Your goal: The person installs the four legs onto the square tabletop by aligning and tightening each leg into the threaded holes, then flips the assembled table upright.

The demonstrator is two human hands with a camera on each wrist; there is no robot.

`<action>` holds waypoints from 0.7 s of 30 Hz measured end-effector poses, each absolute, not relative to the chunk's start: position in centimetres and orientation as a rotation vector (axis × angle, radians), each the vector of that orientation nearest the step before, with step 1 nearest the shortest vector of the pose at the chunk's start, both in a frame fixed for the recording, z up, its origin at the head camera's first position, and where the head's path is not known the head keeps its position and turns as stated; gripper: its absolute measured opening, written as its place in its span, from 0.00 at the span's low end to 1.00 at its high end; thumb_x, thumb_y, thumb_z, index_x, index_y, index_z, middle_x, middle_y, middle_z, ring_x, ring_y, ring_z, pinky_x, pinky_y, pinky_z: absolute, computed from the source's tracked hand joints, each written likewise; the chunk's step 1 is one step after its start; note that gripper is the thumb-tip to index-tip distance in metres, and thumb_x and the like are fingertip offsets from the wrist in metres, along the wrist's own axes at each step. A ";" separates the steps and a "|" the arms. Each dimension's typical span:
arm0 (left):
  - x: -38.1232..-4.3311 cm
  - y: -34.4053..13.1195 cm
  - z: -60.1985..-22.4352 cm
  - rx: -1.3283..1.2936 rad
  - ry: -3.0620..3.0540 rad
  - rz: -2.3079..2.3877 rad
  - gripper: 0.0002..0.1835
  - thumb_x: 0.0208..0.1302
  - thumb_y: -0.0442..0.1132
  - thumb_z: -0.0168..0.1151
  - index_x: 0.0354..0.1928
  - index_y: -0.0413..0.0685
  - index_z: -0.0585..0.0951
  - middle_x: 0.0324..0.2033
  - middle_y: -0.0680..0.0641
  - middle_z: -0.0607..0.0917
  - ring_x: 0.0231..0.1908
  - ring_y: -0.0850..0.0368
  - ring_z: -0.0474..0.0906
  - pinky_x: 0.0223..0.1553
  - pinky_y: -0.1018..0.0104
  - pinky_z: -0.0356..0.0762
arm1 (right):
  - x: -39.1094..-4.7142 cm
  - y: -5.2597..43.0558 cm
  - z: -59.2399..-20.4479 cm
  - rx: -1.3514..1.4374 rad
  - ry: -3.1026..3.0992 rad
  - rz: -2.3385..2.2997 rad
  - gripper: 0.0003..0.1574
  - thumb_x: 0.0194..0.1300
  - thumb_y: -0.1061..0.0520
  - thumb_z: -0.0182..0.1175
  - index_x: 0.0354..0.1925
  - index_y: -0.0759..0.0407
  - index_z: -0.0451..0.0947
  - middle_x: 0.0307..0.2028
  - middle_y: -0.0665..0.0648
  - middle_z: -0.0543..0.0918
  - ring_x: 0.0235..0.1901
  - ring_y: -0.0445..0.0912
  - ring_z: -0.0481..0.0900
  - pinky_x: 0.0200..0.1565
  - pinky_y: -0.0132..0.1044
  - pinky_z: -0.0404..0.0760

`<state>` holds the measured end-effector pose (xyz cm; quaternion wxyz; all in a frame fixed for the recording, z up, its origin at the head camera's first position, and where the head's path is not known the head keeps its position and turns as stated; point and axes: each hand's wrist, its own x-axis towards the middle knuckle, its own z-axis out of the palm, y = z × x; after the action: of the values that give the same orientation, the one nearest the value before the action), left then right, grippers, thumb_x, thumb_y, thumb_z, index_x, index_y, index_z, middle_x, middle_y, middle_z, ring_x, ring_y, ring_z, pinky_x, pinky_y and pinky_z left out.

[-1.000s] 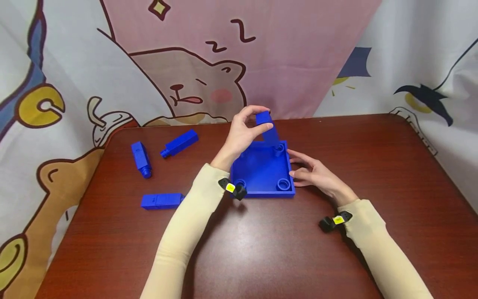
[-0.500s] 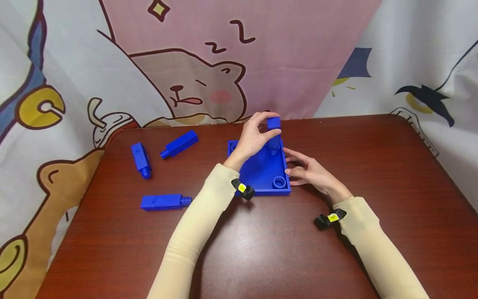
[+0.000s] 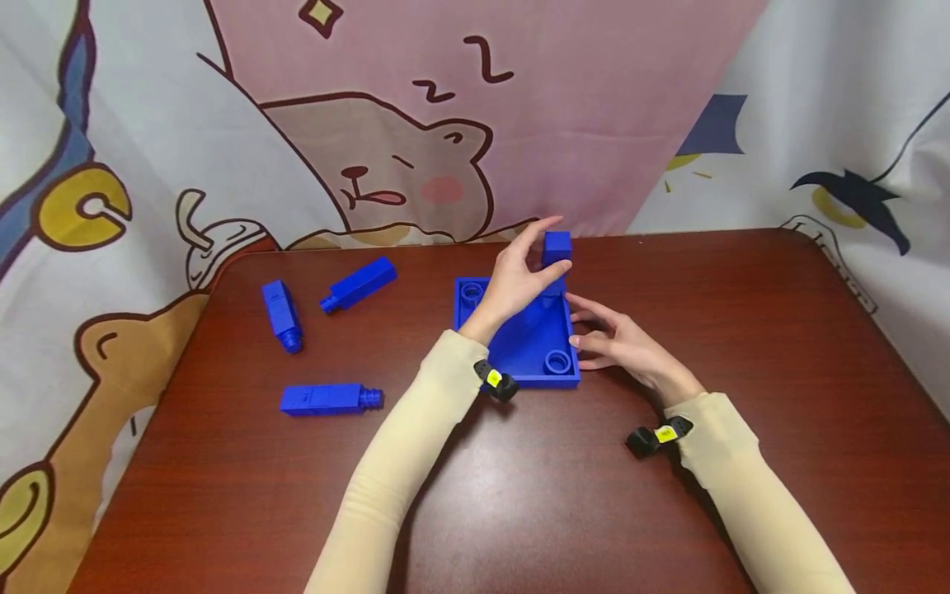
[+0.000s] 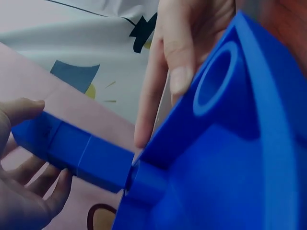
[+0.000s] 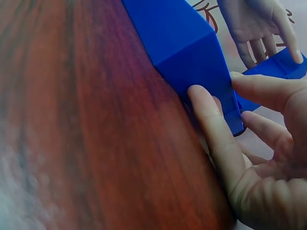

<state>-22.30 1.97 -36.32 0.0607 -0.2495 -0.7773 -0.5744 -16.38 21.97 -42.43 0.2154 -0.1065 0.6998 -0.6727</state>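
Observation:
A square blue tray-like base (image 3: 519, 381) with raised walls and round corner sockets lies on the table. At its far right corner a square blue leg (image 3: 557, 247) stands upright, its lower end at the socket (image 4: 148, 182). My left hand (image 3: 515, 285) holds this leg near its top, thumb on one side and fingers on the other; the index finger extends past it. How deep the leg sits is unclear. Against the base's right wall rest the fingertips of my right hand (image 3: 619, 342), their fingers mostly straight.
Several more blue legs with threaded ends lie on the left of the brown table (image 3: 519, 495): one leg (image 3: 282, 315) farthest left, another leg (image 3: 359, 285) behind, a third leg (image 3: 330, 399) nearer me. A patterned curtain (image 3: 594, 107) hangs behind.
My left hand has moved right, and the tilted leg now stands upright at the far right socket. The base has shifted slightly left. My right hand stays at the base's side.

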 end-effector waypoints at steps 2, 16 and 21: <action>-22.0 2.4 -36.3 -0.672 -2.340 -1.700 0.31 0.58 0.37 0.70 0.63 0.44 0.71 0.45 0.44 0.80 0.41 0.55 0.76 0.44 0.69 0.74 | -16.3 22.0 -42.4 -0.295 1.932 -1.868 0.44 0.67 0.65 0.59 0.75 0.56 0.51 0.61 0.72 0.61 0.45 0.51 0.80 0.39 0.52 0.82; -21.6 3.6 -35.7 -0.401 -2.270 -1.585 0.20 0.52 0.38 0.73 0.45 0.40 0.77 0.38 0.46 0.79 0.40 0.55 0.75 0.40 0.75 0.68 | -16.3 21.9 -42.5 -0.302 1.926 -1.875 0.44 0.67 0.65 0.59 0.75 0.56 0.51 0.60 0.72 0.61 0.46 0.53 0.80 0.39 0.53 0.81; -21.7 3.1 -35.5 -0.504 -2.272 -1.797 0.14 0.60 0.31 0.62 0.49 0.41 0.80 0.37 0.47 0.81 0.36 0.58 0.76 0.38 0.73 0.71 | -16.3 21.9 -42.4 -0.310 1.941 -1.871 0.44 0.67 0.65 0.59 0.74 0.57 0.51 0.60 0.71 0.61 0.45 0.52 0.80 0.38 0.53 0.81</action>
<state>-21.69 3.11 -35.53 0.1006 -0.1706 -0.7687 -0.6082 -16.34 21.92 -42.39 0.2124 -0.1115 0.6989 -0.6738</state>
